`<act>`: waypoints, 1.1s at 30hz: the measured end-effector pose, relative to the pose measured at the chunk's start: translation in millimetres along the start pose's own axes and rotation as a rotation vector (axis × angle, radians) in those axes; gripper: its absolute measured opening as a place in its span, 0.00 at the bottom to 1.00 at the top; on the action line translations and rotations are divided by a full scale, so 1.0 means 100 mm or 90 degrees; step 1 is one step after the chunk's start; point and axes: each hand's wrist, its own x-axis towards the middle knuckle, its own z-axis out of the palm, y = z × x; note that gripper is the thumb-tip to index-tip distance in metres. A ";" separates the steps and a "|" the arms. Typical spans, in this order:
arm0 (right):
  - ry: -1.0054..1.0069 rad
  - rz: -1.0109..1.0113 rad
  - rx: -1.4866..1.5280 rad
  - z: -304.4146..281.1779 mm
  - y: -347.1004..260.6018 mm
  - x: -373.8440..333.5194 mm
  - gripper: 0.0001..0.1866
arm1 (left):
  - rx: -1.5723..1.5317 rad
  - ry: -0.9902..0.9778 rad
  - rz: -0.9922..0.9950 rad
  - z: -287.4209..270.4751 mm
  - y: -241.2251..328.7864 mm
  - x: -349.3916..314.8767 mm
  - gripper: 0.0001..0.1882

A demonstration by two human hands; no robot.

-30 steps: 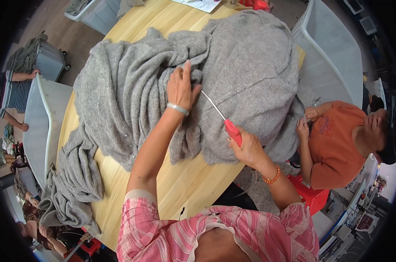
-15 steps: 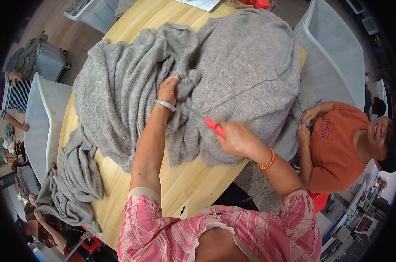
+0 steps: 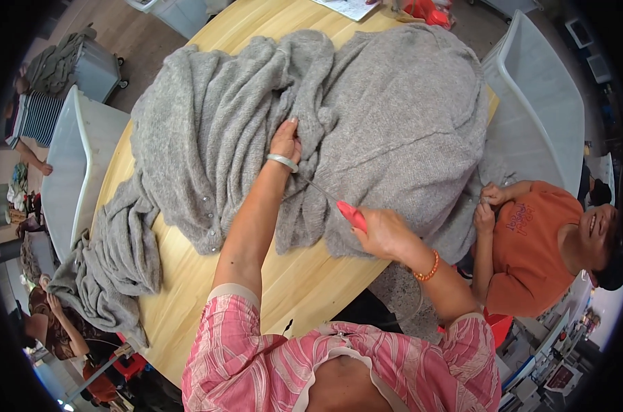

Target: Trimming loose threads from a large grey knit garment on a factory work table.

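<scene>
A grey knit cardigan [image 3: 205, 130] lies heaped in folds on the wooden table, a few small buttons showing near its lower edge. Close against it on the right is a broad grey knit garment [image 3: 408, 110]. Where the two meet, my left hand [image 3: 286, 143] is closed on bunched grey knit fabric; its fingertips are partly hidden. My right hand [image 3: 388, 233] grips a red-handled tool [image 3: 353, 215] with a thin metal shaft. That shaft points up and left toward the fabric below my left hand, and its tip is hard to make out.
Another grey knit garment [image 3: 112, 264] hangs over the left edge of the table [image 3: 188, 295]. Pale plastic bins [image 3: 85, 161] stand left and right. At the right, a person in an orange shirt [image 3: 531, 240] handles grey knit. Papers [image 3: 349, 7] lie at the far edge.
The whole view has shifted, so the table and garments appear farther right. My left hand keeps its hold on the fabric, and the red-handled tool stays in my right hand, slightly lower.
</scene>
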 end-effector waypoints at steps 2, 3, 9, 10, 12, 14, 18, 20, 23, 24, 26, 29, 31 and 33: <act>0.034 0.009 0.089 0.05 0.01 -0.07 0.14 | 0.394 -0.002 0.034 -0.13 0.05 -0.16 0.13; 0.058 0.044 0.099 0.06 0.06 -0.11 0.14 | 0.540 -0.022 0.203 -0.03 -0.04 -0.37 0.14; 0.099 0.065 0.094 0.02 0.05 -0.30 0.15 | 1.161 -0.018 0.683 0.14 0.26 -1.40 0.17; 0.065 0.070 0.033 0.05 -0.04 -0.30 0.15 | 1.122 -0.033 0.564 -0.18 0.17 -1.35 0.16; 0.016 0.040 0.020 0.16 -0.12 -0.33 0.16 | 0.976 -0.016 0.405 -0.47 -0.02 -1.23 0.13; -0.030 -0.011 -0.014 0.21 -0.19 -0.36 0.15 | 0.758 0.077 0.204 -0.48 0.02 -1.18 0.12; 0.048 0.024 0.177 0.18 -0.13 -0.30 0.12 | 0.492 0.061 -0.010 -0.50 0.12 -1.45 0.14; 0.070 0.026 0.158 0.03 -0.08 -0.35 0.10 | 0.775 -0.023 0.372 -0.31 0.24 -1.73 0.18; 0.098 0.038 0.169 0.06 -0.10 -0.31 0.11 | 0.976 0.091 0.544 -0.58 0.47 -2.06 0.33; 0.098 0.020 0.170 0.13 -0.13 -0.31 0.11 | 1.085 0.210 0.591 -0.66 0.58 -2.18 0.37; 0.096 0.003 0.179 0.25 -0.11 -0.31 0.11 | 1.103 0.262 0.565 -0.96 0.52 -2.19 0.40; 0.116 -0.025 0.199 0.51 0.02 -0.30 0.11 | 1.146 0.313 0.501 -1.35 0.47 -1.96 0.40; 0.110 -0.031 0.219 0.56 -0.06 -0.34 0.11 | 1.185 0.230 0.478 -1.34 0.59 -1.92 0.23; 0.095 0.014 0.204 0.54 -0.13 -0.42 0.11 | 1.147 0.191 0.446 -1.27 0.65 -1.90 0.18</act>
